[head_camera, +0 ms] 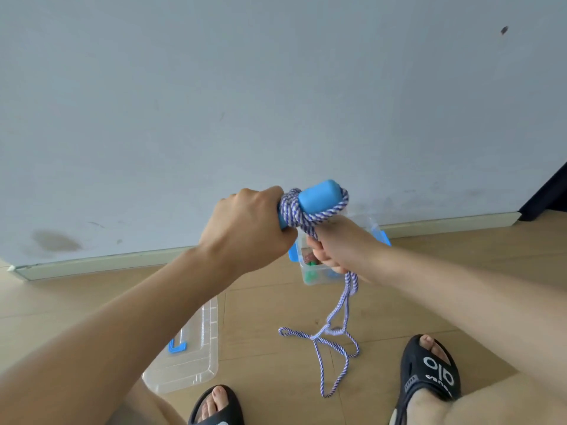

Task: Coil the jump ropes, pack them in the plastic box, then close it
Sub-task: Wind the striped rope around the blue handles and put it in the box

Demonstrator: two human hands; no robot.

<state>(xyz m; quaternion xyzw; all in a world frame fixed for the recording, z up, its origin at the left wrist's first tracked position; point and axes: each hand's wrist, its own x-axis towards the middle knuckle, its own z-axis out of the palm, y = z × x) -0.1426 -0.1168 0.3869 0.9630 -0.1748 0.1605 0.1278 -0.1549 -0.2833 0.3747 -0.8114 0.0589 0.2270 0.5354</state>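
The left hand (248, 228) has its fingers curled tight round the lower end of a smooth blue plastic jump-rope handle (319, 196), held in the air in front of a pale blue-grey wall (276, 87). The handle's long axis is tilted, running from the fist up and to the right, with its rounded free end pointing toward the wall. Several turns of purple-and-white twisted jump rope (296, 210) are wound round the handle just beside the left fist, and one looser loop passes round the free end. The right hand (337, 246), just below the handle, grips the rope with closed fingers; from there the rope hangs down to the light wooden plank floor (270, 378), where its slack lies in loose loops. Behind the right hand, a clear plastic box with blue side latches (310, 279) stands on the floor against the skirting board (92, 263), with coloured items inside, too blurred to name. Left of the rope's slack lies a clear plastic lid with a blue handle (196, 357). Black slide sandals (432, 372) are on the person's feet nearest the camera.
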